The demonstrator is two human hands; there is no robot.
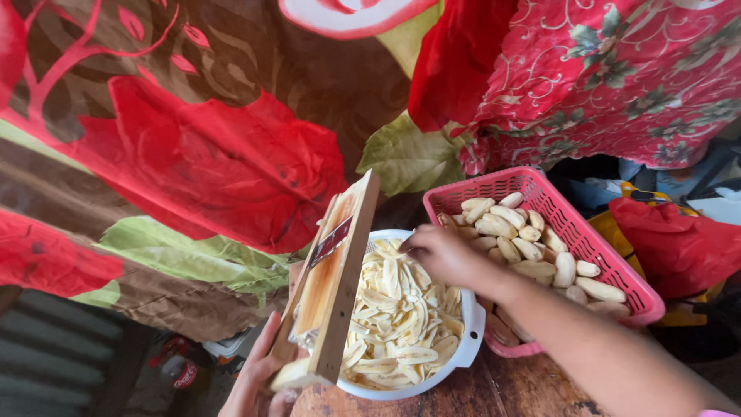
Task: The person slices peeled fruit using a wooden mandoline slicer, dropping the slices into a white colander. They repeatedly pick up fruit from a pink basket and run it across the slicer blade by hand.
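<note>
My left hand grips the lower end of a wooden slicer board with a metal blade, held tilted over a white bowl. The bowl is full of thin pale banana slices. My right hand reaches over the far rim of the bowl with its fingers closed, next to the pink basket; whether it holds a slice is hidden. Several peeled whole bananas lie in the pink plastic basket to the right.
The bowl and basket rest on a dark wooden surface. Red flowered cloth hangs behind and to the left. A red plastic bag lies right of the basket, over something yellow.
</note>
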